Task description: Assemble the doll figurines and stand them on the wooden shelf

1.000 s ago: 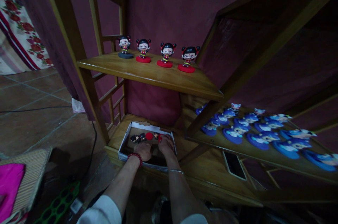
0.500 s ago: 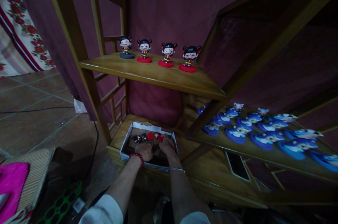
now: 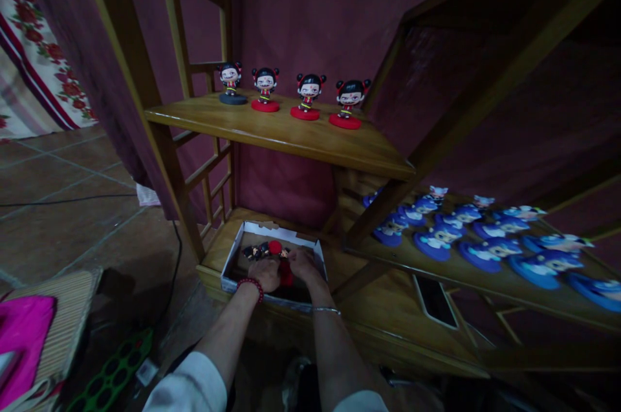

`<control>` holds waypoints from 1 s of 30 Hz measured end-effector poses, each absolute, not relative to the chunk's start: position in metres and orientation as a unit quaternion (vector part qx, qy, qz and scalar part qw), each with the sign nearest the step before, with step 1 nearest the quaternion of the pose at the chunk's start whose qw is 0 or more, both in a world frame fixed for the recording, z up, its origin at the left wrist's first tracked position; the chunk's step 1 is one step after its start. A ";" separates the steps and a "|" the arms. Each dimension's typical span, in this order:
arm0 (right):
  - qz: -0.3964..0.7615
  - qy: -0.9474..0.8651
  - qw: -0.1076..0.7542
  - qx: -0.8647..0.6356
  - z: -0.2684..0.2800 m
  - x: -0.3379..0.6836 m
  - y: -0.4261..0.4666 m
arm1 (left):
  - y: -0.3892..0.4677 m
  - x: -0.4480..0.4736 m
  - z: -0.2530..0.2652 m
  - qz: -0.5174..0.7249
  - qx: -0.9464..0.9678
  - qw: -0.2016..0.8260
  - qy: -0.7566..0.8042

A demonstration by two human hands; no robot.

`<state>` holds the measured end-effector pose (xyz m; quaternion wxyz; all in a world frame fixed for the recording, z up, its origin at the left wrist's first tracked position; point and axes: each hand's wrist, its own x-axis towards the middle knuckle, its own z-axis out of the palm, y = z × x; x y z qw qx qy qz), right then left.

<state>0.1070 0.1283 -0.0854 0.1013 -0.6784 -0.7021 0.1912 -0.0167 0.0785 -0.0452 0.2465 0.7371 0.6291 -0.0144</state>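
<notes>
Head | hands [image 3: 264,273] inside box [image 3: 233,250], beside small figurines [image 3: 251,252] | any lettering unreadable

The shelf [image 3: 272,132] is smooth, glossy wood, the figurines [image 3: 309,90] on it look like shiny plastic, the box [image 3: 295,236] matt cardboard, the curtain [image 3: 82,56] matt cloth.

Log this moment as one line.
left hand: in box | right hand: in box, beside red piece | grip: unclear | upper shelf: four figurines
</notes>
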 end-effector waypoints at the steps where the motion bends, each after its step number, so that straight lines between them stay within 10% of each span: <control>1: 0.201 -0.701 0.092 -0.678 -0.086 0.106 0.128 | 0.079 -0.017 -0.045 -0.015 0.737 0.247 0.629; 30: 0.211 -0.692 0.140 -0.676 -0.071 0.094 0.119 | 0.078 -0.011 -0.045 -0.009 0.753 0.227 0.617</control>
